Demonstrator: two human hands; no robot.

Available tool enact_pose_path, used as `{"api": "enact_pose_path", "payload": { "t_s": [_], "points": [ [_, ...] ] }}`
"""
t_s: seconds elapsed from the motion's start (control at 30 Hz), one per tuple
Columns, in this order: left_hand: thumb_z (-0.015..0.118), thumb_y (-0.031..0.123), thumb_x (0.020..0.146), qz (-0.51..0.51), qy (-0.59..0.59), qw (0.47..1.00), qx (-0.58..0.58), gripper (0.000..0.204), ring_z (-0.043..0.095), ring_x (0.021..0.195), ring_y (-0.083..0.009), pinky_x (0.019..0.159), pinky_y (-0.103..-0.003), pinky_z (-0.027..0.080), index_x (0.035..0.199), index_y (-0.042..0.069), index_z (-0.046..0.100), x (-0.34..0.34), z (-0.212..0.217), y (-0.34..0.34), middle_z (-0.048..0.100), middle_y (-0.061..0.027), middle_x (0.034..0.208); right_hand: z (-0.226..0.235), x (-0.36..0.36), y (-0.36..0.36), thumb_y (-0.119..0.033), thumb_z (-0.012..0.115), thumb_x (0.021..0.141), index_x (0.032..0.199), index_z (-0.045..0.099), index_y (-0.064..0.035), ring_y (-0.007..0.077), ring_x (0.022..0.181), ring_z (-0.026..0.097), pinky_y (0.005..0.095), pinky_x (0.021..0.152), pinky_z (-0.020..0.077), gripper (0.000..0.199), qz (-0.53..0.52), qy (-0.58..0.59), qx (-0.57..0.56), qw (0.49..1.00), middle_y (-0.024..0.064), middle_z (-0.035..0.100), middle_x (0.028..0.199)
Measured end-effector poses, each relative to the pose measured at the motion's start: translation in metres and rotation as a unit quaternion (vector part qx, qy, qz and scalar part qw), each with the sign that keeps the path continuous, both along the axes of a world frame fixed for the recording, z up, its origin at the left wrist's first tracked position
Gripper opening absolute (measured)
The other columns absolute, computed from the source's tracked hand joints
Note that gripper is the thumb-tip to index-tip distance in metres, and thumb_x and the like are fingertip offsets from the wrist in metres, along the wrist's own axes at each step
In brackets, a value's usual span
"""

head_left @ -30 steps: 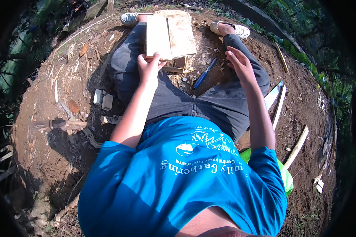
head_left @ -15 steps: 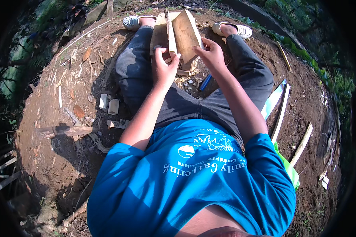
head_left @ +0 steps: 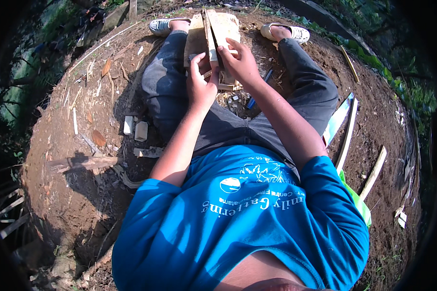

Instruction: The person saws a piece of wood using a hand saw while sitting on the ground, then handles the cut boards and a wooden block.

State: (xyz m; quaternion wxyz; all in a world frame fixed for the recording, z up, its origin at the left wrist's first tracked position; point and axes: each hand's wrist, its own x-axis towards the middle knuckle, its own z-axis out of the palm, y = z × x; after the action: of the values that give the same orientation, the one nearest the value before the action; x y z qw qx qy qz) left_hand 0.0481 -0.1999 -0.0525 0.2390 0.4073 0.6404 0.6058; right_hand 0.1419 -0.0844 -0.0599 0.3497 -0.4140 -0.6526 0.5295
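Sitting posture: the person sits on bare soil with knees spread, dark trousers and a blue shirt [head_left: 238, 228] filling the lower part of the view.
Left forearm: rises from the lower middle toward the lap, bare from the sleeve up.
Left hand [head_left: 200, 83]: fingers curled and closed on the lower left part of the wooden boards [head_left: 213, 36], thumb side toward the right hand.
Right hand [head_left: 240, 64]: fingers bent and pressed on the lower right part of the same boards, one fingertip laid along a board's edge.
Hands together: just beside each other, nearly touching, both gripping the wood.
Wooden boards: pale flat pieces held on edge between the knees, above the lap and reaching toward the feet; how many pieces there are is hard to tell, perhaps two or three.
Blue tool [head_left: 258, 88]: a slim blue-handled item lying on the ground just right of the hands, beside the right thigh.
Wood chips [head_left: 234, 97]: small pale scraps on the soil under the hands.
Small blocks [head_left: 135, 128]: two pale cut blocks on the ground left of the left thigh.
Long strips [head_left: 347, 133]: pale slats lying to the right of the right leg.
Shoes [head_left: 286, 32]: light-coloured, at the far end, either side of the boards.
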Motion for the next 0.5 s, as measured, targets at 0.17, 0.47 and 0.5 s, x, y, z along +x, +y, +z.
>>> {"api": "enact_pose_path", "payload": {
  "t_s": [0.17,0.47,0.5],
  "points": [
    [0.067,0.0,0.095,0.001,0.073,0.997,-0.008,0.053,0.07,0.114,-0.0265,0.091,-0.038,0.06,0.144,0.003,0.049,-0.003,-0.003,0.002,0.067,-0.0162,0.125,0.005,-0.011,0.002,-0.043,0.067,0.095,0.139,0.059,0.0043,0.0386,0.111,0.066,0.0426,0.095,0.0542,0.065,0.008,-0.072,0.06,0.996,0.0308,0.061,0.124],
    [0.077,0.006,0.087,-0.017,0.03,0.999,0.021,0.061,0.066,0.113,-0.0336,0.091,-0.043,0.057,0.14,0.004,0.047,-0.001,-0.011,0.006,0.056,-0.0207,0.129,0.015,-0.004,-0.006,-0.047,0.06,0.1,0.142,0.058,0.0026,0.0392,0.112,0.065,0.0407,0.098,0.0522,0.065,0.014,-0.083,0.036,0.996,0.0306,0.059,0.124],
    [0.08,0.009,0.085,-0.005,0.082,0.997,0.012,0.064,0.063,0.113,-0.0353,0.091,-0.045,0.055,0.139,0.004,0.045,0.0,-0.01,0.007,0.054,-0.0209,0.127,0.016,-0.003,-0.006,-0.049,0.058,0.101,0.141,0.058,0.0025,0.0391,0.112,0.065,0.0403,0.098,0.0521,0.065,0.014,-0.086,0.036,0.996,0.0301,0.059,0.123]
  ]
}}
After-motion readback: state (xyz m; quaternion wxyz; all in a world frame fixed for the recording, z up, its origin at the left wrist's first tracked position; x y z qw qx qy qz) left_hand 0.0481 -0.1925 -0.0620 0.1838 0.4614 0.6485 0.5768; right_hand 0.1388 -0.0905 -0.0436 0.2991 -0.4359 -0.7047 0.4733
